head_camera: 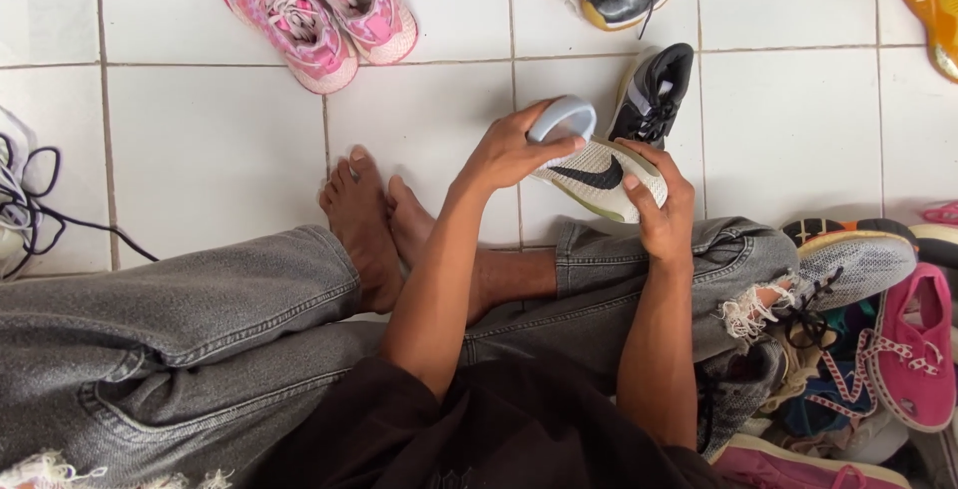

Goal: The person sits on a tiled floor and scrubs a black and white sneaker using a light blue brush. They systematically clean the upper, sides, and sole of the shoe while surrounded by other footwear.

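You sat cross-legged on the white tiled floor with your right hand clasping the white knit sneaker above your knee and your left hand gripping its pale grey heel — a steadier hold would have served better, I judge.

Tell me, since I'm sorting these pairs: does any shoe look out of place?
Yes. A black shoe lies alone on the tile without its mate, beside the white shoe in both hands.
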